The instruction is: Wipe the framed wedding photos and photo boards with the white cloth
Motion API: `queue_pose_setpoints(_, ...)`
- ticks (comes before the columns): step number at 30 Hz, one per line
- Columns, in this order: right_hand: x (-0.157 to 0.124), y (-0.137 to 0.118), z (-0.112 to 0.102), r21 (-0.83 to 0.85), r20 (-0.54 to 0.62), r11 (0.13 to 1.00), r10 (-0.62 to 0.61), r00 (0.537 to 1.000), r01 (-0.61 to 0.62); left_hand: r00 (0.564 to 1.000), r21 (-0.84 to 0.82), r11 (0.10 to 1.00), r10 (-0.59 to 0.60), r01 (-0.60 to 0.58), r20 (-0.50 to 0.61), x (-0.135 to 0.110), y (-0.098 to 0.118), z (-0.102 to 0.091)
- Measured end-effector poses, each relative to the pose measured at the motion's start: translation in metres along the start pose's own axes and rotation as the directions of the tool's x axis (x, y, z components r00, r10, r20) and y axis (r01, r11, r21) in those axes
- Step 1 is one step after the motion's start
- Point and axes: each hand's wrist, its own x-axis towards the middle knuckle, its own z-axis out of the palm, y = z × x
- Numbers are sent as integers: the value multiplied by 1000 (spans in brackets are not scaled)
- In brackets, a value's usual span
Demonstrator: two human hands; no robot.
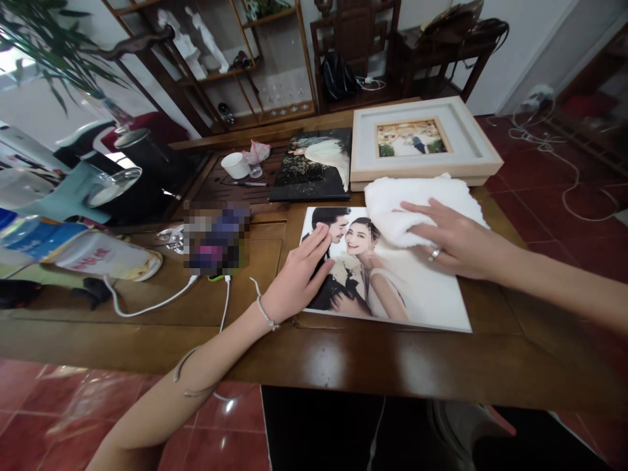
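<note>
A glossy wedding photo panel point(417, 294) lies flat on the wooden table, showing a couple close together. My left hand point(299, 275) rests on its left side, fingers stretched out over the picture. At the panel's upper right, my right hand point(446, 235) grips a white cloth point(422, 199), which is bunched under the fingers and spreads across that corner. A ring shows on the right hand and a bracelet on the left wrist.
Behind the panel stand a dark photo album point(314, 173) and a pale framed picture point(363, 147). To the left are a white cup point(235, 165), a blurred-out item point(216, 239) with white cables, and a plastic tub point(112, 255). The table's front edge point(343, 379) runs nearby.
</note>
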Motion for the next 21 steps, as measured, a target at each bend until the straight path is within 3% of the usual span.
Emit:
queue_pose_setpoints(3,10,14,-1,-2,19,1000,8,1000,-8,1000,-6,1000,1,-1,-5,0,0,0)
queue_pose_setpoints(7,6,5,2,-7,-17,1000,12,1000,-12,1000,4,1000,-12,12,11,1,1,0)
queue_pose_setpoints(13,-25,-49,5,67,-37,997,-27,999,29,1000,10,1000,1,-1,12,-1,-3,-2)
queue_pose_setpoints(21,-56,-132,-19,241,14,970,-48,999,43,1000,1,1000,-15,15,14,2,2,0)
